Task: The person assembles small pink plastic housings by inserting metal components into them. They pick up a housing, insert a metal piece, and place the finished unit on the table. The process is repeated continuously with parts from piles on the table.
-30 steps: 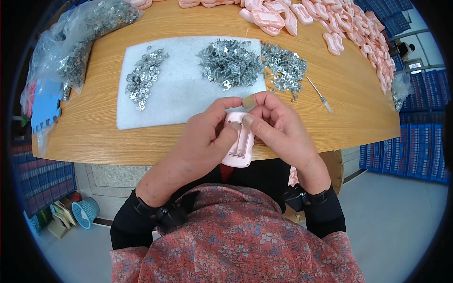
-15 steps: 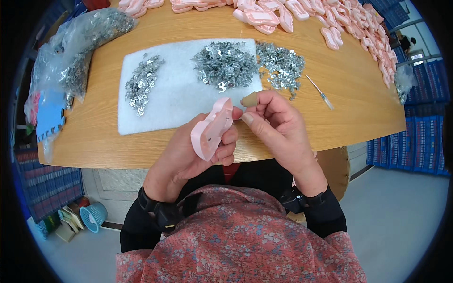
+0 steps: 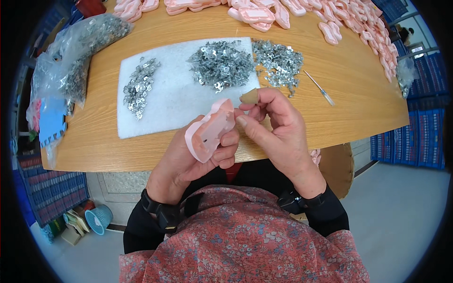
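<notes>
A pale pink plastic shell (image 3: 210,132), wavy in outline and hollow, rests tilted in my left hand (image 3: 188,153), its open side facing up. My left fingers wrap round its right and lower edge. One small dark spot shows on its inner floor. Close against the shell's right edge is my right hand (image 3: 278,132), thumb and fingers drawn together near my left fingertips. Whatever lies in that pinch is too small or hidden to make out. A tan covering (image 3: 249,96) sits on my right index fingertip.
On the wooden table (image 3: 358,113), a white foam mat (image 3: 177,104) bears two piles of small metal clips (image 3: 221,63); another pile (image 3: 279,63) adjoins it. A thin screwdriver (image 3: 320,88) lies right. Many pink shells (image 3: 349,23) line the far edge. A plastic bag of clips (image 3: 71,61) stands left.
The pink shell has turned a little in my left hand, showing more of its inside. My right hand stays beside it, with its fingers slightly shifted. The whole view has moved slightly.
</notes>
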A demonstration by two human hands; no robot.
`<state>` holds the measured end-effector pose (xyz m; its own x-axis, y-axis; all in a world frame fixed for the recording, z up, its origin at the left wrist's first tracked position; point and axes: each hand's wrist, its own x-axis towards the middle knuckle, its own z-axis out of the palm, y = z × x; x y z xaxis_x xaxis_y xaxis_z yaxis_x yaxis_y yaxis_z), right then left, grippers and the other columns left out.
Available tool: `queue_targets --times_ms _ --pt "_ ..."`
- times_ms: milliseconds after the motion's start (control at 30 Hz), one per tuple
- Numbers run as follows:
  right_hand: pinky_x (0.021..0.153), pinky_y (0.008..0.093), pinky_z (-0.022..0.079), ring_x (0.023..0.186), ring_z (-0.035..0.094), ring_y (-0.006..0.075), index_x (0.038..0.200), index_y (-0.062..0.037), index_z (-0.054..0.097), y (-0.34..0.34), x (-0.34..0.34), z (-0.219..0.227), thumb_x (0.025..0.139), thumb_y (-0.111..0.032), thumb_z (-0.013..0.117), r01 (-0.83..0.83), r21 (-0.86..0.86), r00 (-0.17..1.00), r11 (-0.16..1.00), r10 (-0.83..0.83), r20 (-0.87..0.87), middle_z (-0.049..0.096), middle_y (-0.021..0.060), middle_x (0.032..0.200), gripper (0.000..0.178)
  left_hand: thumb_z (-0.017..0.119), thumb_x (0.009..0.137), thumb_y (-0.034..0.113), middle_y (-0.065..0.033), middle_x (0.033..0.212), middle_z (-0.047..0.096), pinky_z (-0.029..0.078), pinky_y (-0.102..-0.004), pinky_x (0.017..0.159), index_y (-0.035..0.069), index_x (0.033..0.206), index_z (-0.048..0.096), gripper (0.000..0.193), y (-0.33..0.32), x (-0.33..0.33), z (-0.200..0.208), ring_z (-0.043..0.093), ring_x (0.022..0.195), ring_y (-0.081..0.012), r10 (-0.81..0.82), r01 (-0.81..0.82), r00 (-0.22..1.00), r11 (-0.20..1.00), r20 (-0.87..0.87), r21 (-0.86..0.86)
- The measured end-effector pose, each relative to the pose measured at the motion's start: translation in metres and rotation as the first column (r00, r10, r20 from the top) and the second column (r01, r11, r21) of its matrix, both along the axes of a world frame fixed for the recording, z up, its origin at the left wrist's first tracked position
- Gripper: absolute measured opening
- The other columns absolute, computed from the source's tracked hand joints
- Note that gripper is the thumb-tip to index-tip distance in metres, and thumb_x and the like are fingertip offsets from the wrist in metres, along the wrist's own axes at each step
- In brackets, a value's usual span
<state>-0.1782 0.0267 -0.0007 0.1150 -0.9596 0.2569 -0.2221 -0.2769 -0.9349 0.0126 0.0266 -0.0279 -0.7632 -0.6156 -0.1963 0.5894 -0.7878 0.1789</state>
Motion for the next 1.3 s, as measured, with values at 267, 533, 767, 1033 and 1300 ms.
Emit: queue_targets --times_ms 267,533,767,1033,1300 --pt "0.069 0.0215 0.045 0.078 0.054 0.0039 0.102 -0.0018 0.066 -0.005 -0.010 0.004 0.087 -0.013 0.076 -0.169 0.418 0.986 0.892 0.158 0.061 0.063 -0.0031 0.087 0.021 0.049 0.099 0.052 -0.0024 0.080 0.045 0.032 -0.0261 0.047 0.013 0.129 0.051 0.048 0.004 0.001 0.000 0.041 0.053 -0.0113 -0.042 0.054 0.992 0.993 0.117 -0.106" --pt "0.071 0.0212 0.046 0.079 0.055 0.0033 0.106 -0.0002 0.067 -0.006 -0.017 0.004 0.091 -0.010 0.072 -0.090 0.331 0.977 0.939 0.019 0.212 0.064 -0.0025 0.088 0.019 0.048 0.100 0.050 -0.0037 0.081 0.046 0.033 -0.0257 0.047 0.003 0.141 0.044 0.062 0.005 0.009 -0.003 0.045 0.055 -0.0124 -0.043 0.044 0.999 0.994 0.010 -0.098" --pt "0.072 0.0289 0.048 0.076 0.060 0.0181 0.097 -0.0013 0.067 -0.017 -0.046 0.001 0.086 -0.007 0.072 0.175 -0.032 0.912 0.984 -0.174 -0.372 0.064 0.0071 0.085 0.013 0.056 0.099 0.038 -0.0023 0.086 0.052 0.041 -0.0259 0.052 0.001 0.148 0.037 0.064 0.009 0.014 0.017 0.050 0.061 -0.0118 0.194 -0.112 0.898 0.969 0.395 -0.221" --pt "0.081 0.0408 0.047 0.089 0.059 0.0302 0.096 -0.0065 0.070 -0.038 -0.029 -0.005 0.080 -0.008 0.072 0.075 -0.268 0.769 0.961 -0.227 -0.597 0.067 0.0086 0.089 0.016 0.058 0.099 0.023 -0.0099 0.111 0.063 0.060 -0.0408 0.075 0.008 0.140 0.045 0.045 0.014 0.036 -0.006 0.067 0.091 -0.0211 0.303 -0.285 0.932 0.952 0.200 -0.112" --pt "0.081 0.0427 0.045 0.088 0.059 0.0303 0.096 -0.0099 0.069 -0.052 -0.017 -0.008 0.080 -0.009 0.071 -0.037 -0.294 0.684 0.955 -0.190 -0.705 0.066 0.0079 0.086 0.016 0.056 0.099 0.017 -0.0190 0.111 0.063 0.060 -0.0546 0.084 0.015 0.141 0.039 0.045 0.012 0.035 0.009 0.068 0.101 -0.0314 0.217 -0.191 0.955 0.972 0.205 -0.138"
